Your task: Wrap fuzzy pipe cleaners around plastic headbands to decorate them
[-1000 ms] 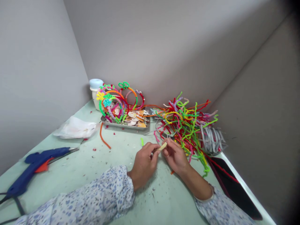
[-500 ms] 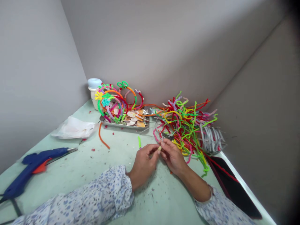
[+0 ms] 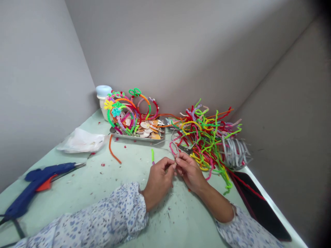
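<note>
My left hand (image 3: 158,182) and my right hand (image 3: 191,174) meet fingertip to fingertip above the table, both closed in a pinch. A thin grey headband (image 3: 177,150) rises in a curve from my right fingertips. Something small sits where the fingertips meet, mostly hidden by them. Just behind my left hand shows a short green pipe cleaner (image 3: 152,155) with a purple lower end; whether it touches the hand I cannot tell. Beyond my right hand is a dark-handled tool (image 3: 185,150), partly covered by a heap of coloured pipe cleaners (image 3: 207,137).
A metal tray (image 3: 137,138) holds decorated headbands (image 3: 124,117) and flat pieces. To its left stand a lidded jar (image 3: 103,103) and a plastic bag (image 3: 82,141). A blue glue gun (image 3: 41,186) lies at left. Bundled grey headbands (image 3: 236,153) and a black flat device (image 3: 261,206) lie right.
My fingertips have shifted slightly and closed further over the small pale piece, which shows less now. The grey headband's curve between them stands out more. The table items stay put.
</note>
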`<state>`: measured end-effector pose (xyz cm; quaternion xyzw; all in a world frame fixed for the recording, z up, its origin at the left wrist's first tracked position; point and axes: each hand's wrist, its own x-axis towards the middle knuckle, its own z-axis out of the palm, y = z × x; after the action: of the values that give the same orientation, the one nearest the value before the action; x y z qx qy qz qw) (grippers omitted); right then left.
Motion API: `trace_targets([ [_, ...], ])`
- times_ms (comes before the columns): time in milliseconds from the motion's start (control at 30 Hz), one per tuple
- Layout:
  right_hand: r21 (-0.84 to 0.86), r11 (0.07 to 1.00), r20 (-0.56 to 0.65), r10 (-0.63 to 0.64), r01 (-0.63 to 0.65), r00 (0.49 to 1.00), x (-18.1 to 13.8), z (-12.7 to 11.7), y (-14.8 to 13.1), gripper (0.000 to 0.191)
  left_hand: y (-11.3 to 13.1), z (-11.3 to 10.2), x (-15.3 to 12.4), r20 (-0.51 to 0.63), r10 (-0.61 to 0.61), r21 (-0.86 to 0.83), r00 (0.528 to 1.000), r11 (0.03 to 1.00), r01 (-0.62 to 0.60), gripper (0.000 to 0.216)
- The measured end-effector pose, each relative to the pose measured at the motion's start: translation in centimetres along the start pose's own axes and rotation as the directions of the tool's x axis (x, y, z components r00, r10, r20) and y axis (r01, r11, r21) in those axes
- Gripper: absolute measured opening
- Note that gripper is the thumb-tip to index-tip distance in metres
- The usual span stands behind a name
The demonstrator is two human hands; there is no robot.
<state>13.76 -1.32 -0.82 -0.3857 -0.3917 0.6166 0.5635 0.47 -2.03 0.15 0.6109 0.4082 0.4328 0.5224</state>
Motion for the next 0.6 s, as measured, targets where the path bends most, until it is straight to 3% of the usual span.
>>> trace_targets([
  [233,-0.023,1.0,-0.019,0.005,-0.005,1.0,0.03,0.06,0.05,0.019,0.36,-0.23,0.06,0.014,-0.005,0.047,1.0,0.999,0.004,0.019],
  [600,-0.075,0.997,-0.039,-0.006,0.003,0.999,0.18,0.09,0.38,0.022,0.05,-0.21,0.15,-0.032,0.136,0.148,0.99,0.98,-0.13,0.014],
])
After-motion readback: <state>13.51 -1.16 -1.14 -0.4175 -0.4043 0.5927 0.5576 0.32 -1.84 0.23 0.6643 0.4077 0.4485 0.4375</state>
